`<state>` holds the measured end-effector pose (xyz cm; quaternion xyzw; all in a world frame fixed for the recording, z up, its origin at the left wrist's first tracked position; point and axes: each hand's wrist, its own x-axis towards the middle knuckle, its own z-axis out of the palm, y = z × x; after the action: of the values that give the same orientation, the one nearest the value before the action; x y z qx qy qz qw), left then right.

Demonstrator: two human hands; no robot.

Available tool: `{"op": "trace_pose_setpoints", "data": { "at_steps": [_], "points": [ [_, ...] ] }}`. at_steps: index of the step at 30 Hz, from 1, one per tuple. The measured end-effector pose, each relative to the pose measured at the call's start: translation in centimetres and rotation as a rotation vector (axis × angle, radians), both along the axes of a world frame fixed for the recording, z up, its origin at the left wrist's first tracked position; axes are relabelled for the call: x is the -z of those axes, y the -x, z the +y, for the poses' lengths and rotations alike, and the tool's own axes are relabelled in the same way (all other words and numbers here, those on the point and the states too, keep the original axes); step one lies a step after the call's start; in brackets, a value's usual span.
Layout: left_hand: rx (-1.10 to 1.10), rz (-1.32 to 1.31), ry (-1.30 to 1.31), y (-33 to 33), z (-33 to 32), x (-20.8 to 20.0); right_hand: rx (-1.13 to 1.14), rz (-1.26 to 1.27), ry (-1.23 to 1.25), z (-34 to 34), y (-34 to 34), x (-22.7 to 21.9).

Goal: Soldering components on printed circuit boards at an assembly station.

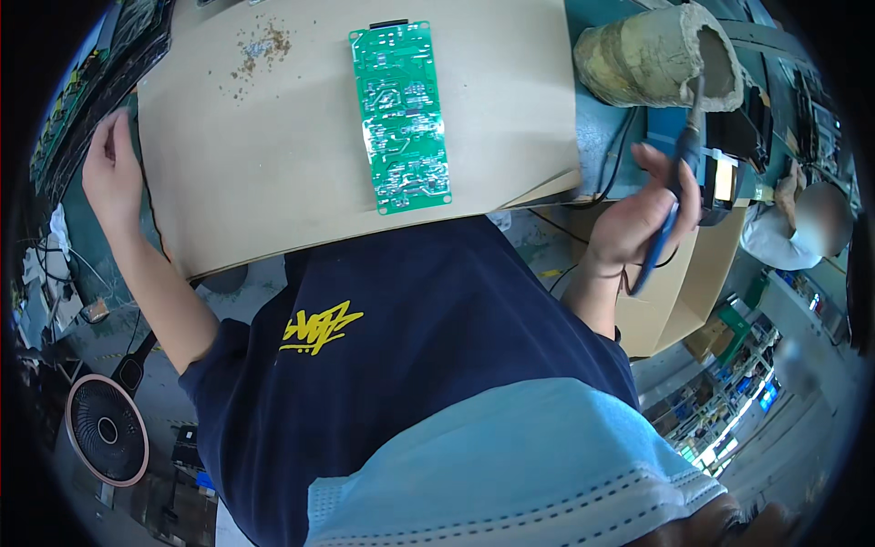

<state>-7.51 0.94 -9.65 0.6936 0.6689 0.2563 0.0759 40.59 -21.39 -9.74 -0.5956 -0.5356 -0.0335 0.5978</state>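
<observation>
In my right hand (633,219) is a soldering iron (689,144), its dark handle pointing up and its tip in front of the open end of a rough, stained tube (629,62). A blue cord runs from the handle down past my wrist. My left hand (114,182) is at the left edge of the work board, fingers curled together; whatever they may hold cannot be made out. Between my hands, a long green circuit board (401,118) lies solder side up on the brown board (273,173), touched by neither hand.
Small brown crumbs (260,50) are scattered on the board at the far left. Black trays (137,41) stand beyond my left hand. An open cardboard box (684,292) sits below my right hand. A round fan (107,430) is at lower left. Another person (793,228) sits at far right.
</observation>
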Motion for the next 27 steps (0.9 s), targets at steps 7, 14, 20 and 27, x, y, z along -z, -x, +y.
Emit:
{"op": "trace_pose_setpoints", "data": {
  "at_steps": [7,14,20,27],
  "points": [
    [0.719,-0.156,-0.016,-9.8,-1.4,-3.7,-0.308,0.060,-0.116,2.1,2.7,-0.9],
    [0.766,-0.414,0.001,-13.8,-0.4,-1.1,-0.386,0.538,0.155,7.8,8.7,-2.3],
    [0.524,-0.613,0.074,-11.9,0.6,0.1,-0.529,0.413,0.304,11.9,11.4,-3.0],
    [0.430,-0.602,0.216,-10.7,1.7,0.6,-0.538,0.320,0.339,13.2,13.9,-1.0]
  ]
}}
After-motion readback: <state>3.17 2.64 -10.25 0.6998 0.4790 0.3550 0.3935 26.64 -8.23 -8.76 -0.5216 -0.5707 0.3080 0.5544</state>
